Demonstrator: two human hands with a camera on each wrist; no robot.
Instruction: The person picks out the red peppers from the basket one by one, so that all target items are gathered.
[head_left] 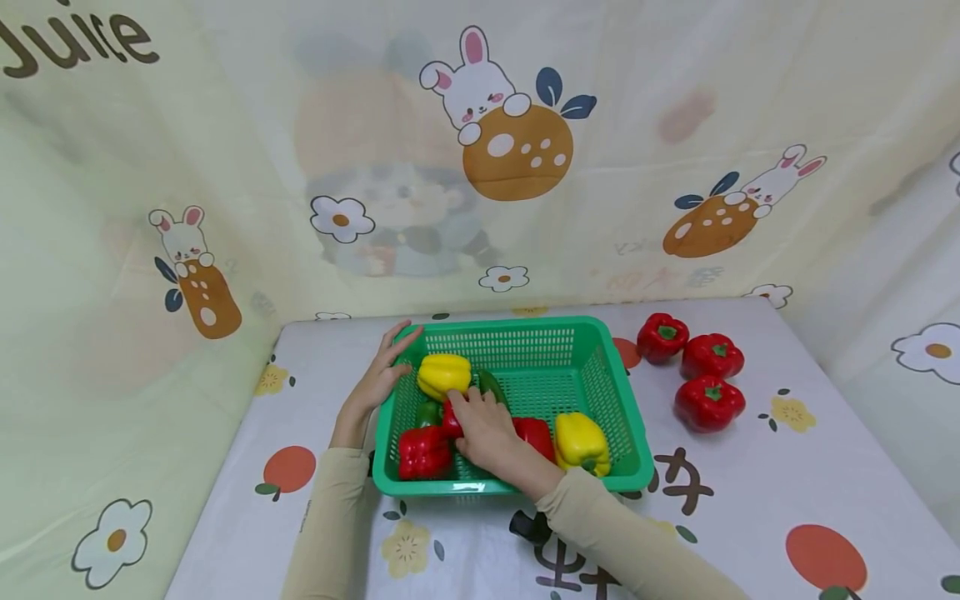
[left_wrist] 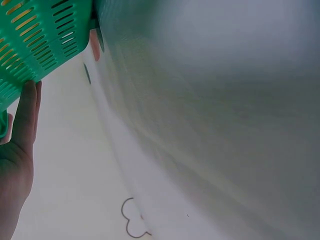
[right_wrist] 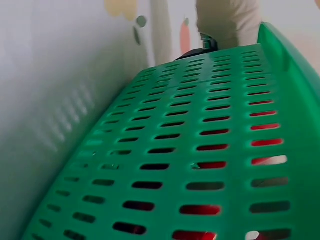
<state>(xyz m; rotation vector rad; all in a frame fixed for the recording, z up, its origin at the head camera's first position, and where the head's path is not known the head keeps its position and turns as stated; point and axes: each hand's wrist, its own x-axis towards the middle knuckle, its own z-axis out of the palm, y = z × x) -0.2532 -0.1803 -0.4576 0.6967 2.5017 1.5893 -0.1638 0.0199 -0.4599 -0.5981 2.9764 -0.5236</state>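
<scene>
Six bell peppers in red stand out first: three sit on the table (head_left: pixel 480 550) to the right of the green plastic basket (head_left: pixel 517 486), grouped close together, with the nearest red bell pepper (head_left: pixel 709 404) lowest in the head view. Three more show inside the basket: a front-left red bell pepper (head_left: pixel 424 453), a partly covered red bell pepper (head_left: pixel 452 420) and a front red bell pepper (head_left: pixel 536 437) beside the forearm. The basket also holds two yellow bell peppers, one back-left (head_left: pixel 445 376) and one front-right (head_left: pixel 582 442), plus two dark green vegetables (head_left: pixel 491 387), partly hidden. The right hand (head_left: pixel 487 427) reaches in, fingers bent beside the partly covered red bell pepper; whether it pinches it, I cannot tell. The left hand (head_left: pixel 380 377), fingers extended and spread, touches the basket's left side.
</scene>
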